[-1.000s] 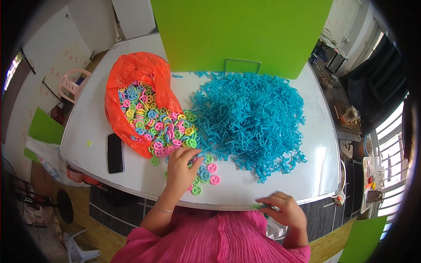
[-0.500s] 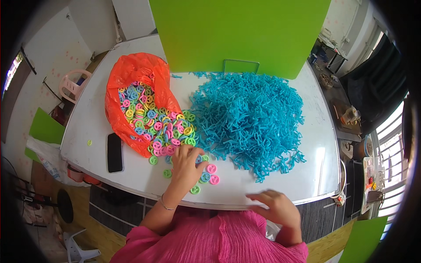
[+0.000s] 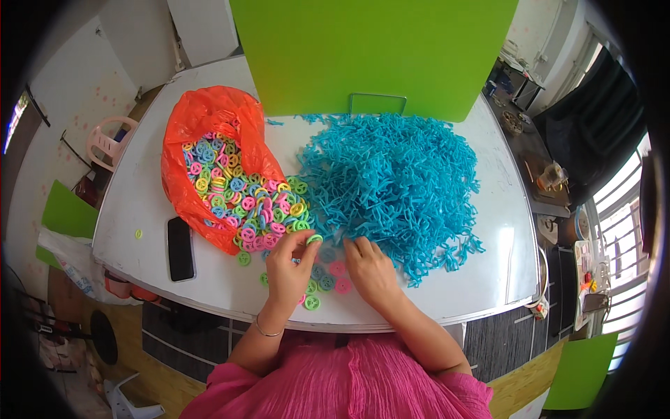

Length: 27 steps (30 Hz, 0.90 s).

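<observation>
1. Pinching a green wheel (image 3: 315,239) between thumb and finger of the left hand (image 3: 287,269), clear of the table (image 3: 209,286) and a little to the left of the right hand (image 3: 372,271).
2. Resting right fingertips at the near edge of the pile of blue strips (image 3: 401,181), fingers bent and close together. Cannot tell whether pinching a strip or only touching.
3. Judging by the pose, at the picking-up step: done with the wheel on the left, probably busy singling out a strip on the right.
4. For the next move, likely best to hold the wheel steady in the left pinch, ease just one strip out of the tangle, and avoid dragging neighbours along with the right fingers.
5. Between the hands and nearer the body, a scatter of loose wheels (image 3: 312,303) in pink, green and blue; worth lifting the wrists over.
6. Just beyond the left hand, a heap of wheels (image 3: 262,202) spilling from a red bag (image 3: 185,174); well to the left of that hand, a dark phone (image 3: 181,249).
</observation>
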Each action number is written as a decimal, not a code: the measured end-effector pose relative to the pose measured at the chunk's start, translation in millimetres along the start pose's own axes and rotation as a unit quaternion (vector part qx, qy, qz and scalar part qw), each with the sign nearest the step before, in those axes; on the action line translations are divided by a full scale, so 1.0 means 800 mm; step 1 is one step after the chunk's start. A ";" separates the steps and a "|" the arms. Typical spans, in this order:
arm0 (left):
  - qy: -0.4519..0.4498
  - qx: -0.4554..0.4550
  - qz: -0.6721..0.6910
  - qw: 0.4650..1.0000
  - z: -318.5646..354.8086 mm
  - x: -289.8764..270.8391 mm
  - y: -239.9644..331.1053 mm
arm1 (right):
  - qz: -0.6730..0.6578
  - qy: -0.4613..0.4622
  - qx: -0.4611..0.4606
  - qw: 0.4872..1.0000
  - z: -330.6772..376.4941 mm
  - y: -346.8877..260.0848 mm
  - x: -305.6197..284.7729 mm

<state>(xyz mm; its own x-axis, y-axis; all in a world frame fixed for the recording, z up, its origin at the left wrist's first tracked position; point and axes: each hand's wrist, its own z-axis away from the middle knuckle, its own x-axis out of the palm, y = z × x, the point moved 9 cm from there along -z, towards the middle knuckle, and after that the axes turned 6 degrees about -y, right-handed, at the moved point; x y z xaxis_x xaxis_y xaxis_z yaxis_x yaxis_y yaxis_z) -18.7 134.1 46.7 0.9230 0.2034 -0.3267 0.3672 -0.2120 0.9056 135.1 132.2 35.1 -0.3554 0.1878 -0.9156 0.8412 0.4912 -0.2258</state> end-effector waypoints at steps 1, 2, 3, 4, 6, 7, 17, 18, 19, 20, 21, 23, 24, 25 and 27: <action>-0.008 0.014 -0.008 1.000 0.000 0.001 0.007 | 0.002 0.000 -0.002 1.000 0.002 0.002 -0.003; -0.004 0.013 -0.008 1.000 0.002 -0.002 0.001 | -0.052 0.025 -0.005 0.998 0.006 0.003 -0.013; -0.016 -0.027 0.080 0.996 0.005 0.000 -0.019 | -0.105 0.048 -0.008 0.993 0.008 0.005 -0.025; -0.028 -0.066 0.168 0.983 0.009 0.004 -0.035 | -0.106 0.047 -0.013 0.993 0.008 0.003 -0.035; -0.038 -0.105 0.261 0.959 0.017 0.010 -0.046 | -0.361 0.018 0.074 0.929 0.009 0.026 -0.042; -0.051 -0.141 0.352 0.924 0.022 0.019 -0.053 | -0.363 0.016 0.072 0.929 0.010 0.030 -0.042; -0.136 -0.167 0.320 0.923 0.047 0.077 -0.037 | -0.659 -0.025 0.193 0.727 0.035 0.038 -0.014; -0.136 -0.167 0.318 0.923 0.047 0.077 -0.037 | -0.631 -0.059 0.192 0.749 0.038 0.038 -0.009; -0.143 -0.160 0.300 0.930 0.046 0.076 -0.034 | -0.603 -0.092 0.190 0.770 0.040 0.037 -0.004; -0.150 -0.152 0.283 0.935 0.046 0.077 -0.032 | -0.603 -0.092 0.190 0.769 0.041 0.037 -0.002; -0.150 -0.153 0.283 0.935 0.046 0.078 -0.033 | -0.565 -0.089 0.203 0.794 0.043 0.041 -0.001; -0.112 -0.166 0.341 0.918 0.046 0.077 -0.038 | -0.526 -0.087 0.217 0.818 0.048 0.049 0.005; -0.113 -0.166 0.341 0.918 0.045 0.075 -0.034 | -0.518 -0.054 0.192 0.832 0.047 0.055 0.001; -0.109 -0.179 0.304 0.929 0.044 0.070 -0.031 | -0.508 -0.021 0.167 0.844 0.046 0.057 -0.007; -0.103 -0.192 0.266 0.939 0.045 0.066 -0.032 | -0.525 -0.027 0.131 0.841 0.039 0.046 -0.015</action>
<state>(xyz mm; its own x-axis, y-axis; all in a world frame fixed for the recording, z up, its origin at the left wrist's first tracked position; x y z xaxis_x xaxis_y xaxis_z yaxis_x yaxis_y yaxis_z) 24.6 116.1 -3.6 0.9812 -0.0322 0.1904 -0.1844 0.1372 0.9732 183.2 121.6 27.5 -0.9451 -0.2743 -0.1778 0.1382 0.1577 -0.9778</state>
